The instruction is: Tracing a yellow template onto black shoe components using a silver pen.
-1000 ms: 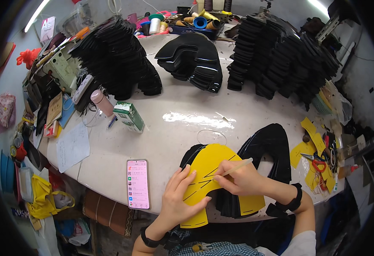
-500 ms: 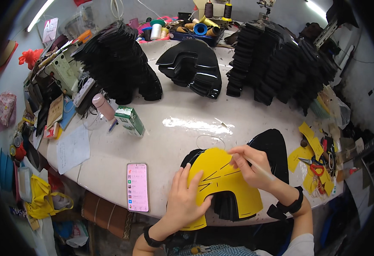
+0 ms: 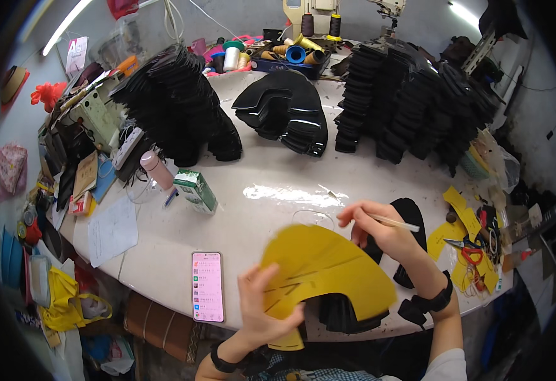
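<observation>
My left hand (image 3: 260, 311) grips the left leg of a yellow arch-shaped pattern template (image 3: 338, 270), thumb at its inner edge. The template is lifted and tilted, blurred by motion, with dark slits across it. Beneath it shows a stack of black cut pieces (image 3: 348, 317), mostly hidden. My right hand (image 3: 383, 232) is raised to the right of the template, closed around a slim whitish pen (image 3: 397, 222) whose back end points right. Behind that wrist lies another pile of black pieces (image 3: 411, 219).
A phone (image 3: 208, 286) lies left of my left hand. Farther back stand a green-white carton (image 3: 195, 190), a pink bottle (image 3: 156, 170) and tall black stacks (image 3: 170, 105). Red-handled scissors (image 3: 471, 254) lie among yellow scraps at right. Thread spools (image 3: 296, 55) sit at the back.
The yellow template has come up off the black pieces and tilted, held by my left hand. My right hand has moved off it, up and slightly right, with the pen.
</observation>
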`<state>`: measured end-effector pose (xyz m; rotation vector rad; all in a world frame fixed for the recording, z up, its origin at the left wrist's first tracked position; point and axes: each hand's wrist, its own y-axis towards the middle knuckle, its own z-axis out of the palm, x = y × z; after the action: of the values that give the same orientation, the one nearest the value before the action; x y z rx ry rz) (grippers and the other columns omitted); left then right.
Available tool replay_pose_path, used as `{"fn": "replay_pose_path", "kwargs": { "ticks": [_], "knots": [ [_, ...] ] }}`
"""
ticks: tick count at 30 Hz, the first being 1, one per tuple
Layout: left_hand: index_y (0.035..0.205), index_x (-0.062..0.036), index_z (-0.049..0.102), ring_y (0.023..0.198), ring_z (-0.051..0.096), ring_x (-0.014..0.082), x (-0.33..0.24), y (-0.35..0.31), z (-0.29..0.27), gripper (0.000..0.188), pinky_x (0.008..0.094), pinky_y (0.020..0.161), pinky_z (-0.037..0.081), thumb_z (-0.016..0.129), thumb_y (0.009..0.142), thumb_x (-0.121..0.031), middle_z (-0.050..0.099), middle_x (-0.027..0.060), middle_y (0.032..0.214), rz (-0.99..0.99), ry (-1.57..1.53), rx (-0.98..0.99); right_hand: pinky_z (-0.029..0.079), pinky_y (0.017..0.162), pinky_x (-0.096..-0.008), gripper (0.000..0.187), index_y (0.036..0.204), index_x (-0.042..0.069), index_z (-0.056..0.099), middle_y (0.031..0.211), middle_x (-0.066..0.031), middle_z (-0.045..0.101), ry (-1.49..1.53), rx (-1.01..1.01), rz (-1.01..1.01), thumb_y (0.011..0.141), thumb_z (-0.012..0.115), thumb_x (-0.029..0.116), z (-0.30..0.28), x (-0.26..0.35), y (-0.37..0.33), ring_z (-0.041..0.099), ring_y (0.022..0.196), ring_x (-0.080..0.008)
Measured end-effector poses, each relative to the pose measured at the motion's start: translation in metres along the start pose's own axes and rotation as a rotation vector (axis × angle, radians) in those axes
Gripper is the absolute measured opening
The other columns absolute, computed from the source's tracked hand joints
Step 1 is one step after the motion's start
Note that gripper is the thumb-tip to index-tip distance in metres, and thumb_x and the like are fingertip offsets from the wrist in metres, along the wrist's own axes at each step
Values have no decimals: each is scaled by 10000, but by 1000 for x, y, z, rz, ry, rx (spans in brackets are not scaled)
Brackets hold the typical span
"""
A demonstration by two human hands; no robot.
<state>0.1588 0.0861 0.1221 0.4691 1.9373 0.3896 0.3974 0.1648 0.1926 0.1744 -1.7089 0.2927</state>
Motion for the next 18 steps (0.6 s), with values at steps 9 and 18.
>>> {"fn": "replay_pose_path", "kwargs": {
  "ticks": [9, 18],
  "knots": [
    [1317, 21, 264, 1036, 531, 296, 20, 17, -22, 656, 460, 1011, 357, 571, 758, -133, 347, 185, 1275, -634, -1331, -127, 475, 657, -359, 164, 896, 127, 670, 773, -65, 583, -932, 48, -262, 791, 643, 248, 14, -30, 28, 597, 778, -260],
    [1302, 43, 307, 1025, 551, 310, 18, 21, -18, 627, 470, 1030, 330, 573, 767, -146, 402, 200, 1274, -618, -1481, -70, 481, 568, -359, 124, 763, 65, 627, 699, -70, 564, -1150, -101, -507, 726, 673, 174, 31, -32, 18, 598, 701, -245]
  ]
}}
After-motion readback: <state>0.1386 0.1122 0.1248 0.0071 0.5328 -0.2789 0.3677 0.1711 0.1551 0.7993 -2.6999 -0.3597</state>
